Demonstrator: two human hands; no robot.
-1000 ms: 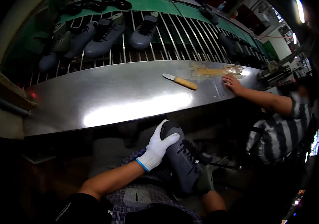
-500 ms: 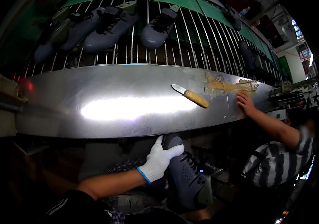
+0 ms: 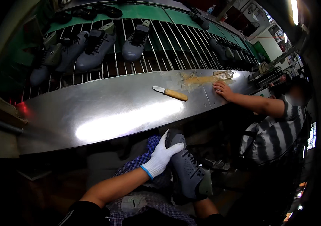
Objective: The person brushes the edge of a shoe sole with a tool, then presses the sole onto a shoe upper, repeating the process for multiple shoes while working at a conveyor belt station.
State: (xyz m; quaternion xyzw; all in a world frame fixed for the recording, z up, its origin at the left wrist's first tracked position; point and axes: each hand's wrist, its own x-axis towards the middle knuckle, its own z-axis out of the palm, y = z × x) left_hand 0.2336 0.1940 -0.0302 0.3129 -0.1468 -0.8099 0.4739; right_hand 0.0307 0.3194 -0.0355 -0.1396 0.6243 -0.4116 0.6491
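My left hand (image 3: pixel 161 154), in a white knit glove with a blue cuff edge, grips the toe of a dark grey lace-up shoe (image 3: pixel 186 174). Its thumb lies across the upper. The shoe is held over my lap, toe toward the bench, with a green shoe last (image 3: pixel 205 184) showing at its opening. Of my right arm only the forearm (image 3: pixel 206 208) appears, rising to the shoe's heel; that hand is hidden behind the shoe. On the metal bench beyond rests a short knife (image 3: pixel 174 94) with a wooden handle, its blade pointing left.
The metal bench top (image 3: pixel 62 113) runs across in front of me, with brown tape (image 3: pixel 201 79) stuck on it. Behind it, several grey shoes (image 3: pixel 96 49) sit on a rack of metal bars (image 3: pixel 171 45). At the right, a co-worker's hand (image 3: pixel 222 89) rests on the bench.
My view has tilted up and shifted right, so more of the rack and room shows. The left hand keeps its grip on the shoe, and more of my right forearm is visible.
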